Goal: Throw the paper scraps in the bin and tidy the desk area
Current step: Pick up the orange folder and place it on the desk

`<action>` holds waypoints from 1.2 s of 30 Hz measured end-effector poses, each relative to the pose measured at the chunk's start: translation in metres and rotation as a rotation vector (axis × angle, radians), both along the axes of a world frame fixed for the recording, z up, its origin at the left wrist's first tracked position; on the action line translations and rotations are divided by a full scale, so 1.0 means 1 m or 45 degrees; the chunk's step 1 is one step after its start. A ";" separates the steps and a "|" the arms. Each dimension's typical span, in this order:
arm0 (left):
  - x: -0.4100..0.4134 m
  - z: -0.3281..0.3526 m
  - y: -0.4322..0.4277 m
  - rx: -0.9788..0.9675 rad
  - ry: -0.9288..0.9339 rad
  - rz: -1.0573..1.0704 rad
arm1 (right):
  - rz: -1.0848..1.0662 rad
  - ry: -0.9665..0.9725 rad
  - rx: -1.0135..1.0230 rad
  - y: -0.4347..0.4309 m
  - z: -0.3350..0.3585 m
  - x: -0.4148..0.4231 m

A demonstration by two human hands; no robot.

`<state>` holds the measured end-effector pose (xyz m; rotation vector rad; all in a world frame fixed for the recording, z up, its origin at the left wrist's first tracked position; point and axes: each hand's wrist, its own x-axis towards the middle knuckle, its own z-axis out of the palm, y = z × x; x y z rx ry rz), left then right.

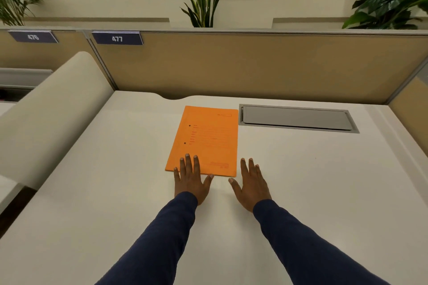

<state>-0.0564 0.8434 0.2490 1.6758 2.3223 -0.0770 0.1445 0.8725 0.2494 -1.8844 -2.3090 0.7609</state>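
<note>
An orange folder (205,140) lies flat on the white desk (301,180), just left of the grey cable hatch (297,118). The left hand (191,180) rests palm down with fingers spread, its fingertips on the folder's near edge. The right hand (251,184) lies flat on the desk just right of the folder's near corner, fingers spread, holding nothing. Behind the folder, a partition label (117,38) reads 477.
</note>
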 end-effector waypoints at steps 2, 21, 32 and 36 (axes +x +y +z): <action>0.019 -0.003 -0.022 -0.004 -0.002 0.020 | 0.024 -0.007 0.007 -0.018 -0.001 0.017; 0.209 -0.001 -0.196 -0.035 0.031 0.166 | 0.186 -0.008 0.033 -0.164 0.011 0.183; 0.223 -0.005 -0.220 -0.048 -0.011 0.053 | 0.063 -0.042 0.029 -0.203 0.011 0.202; 0.220 -0.008 -0.236 -0.055 -0.014 0.001 | 0.010 -0.080 0.043 -0.225 0.010 0.202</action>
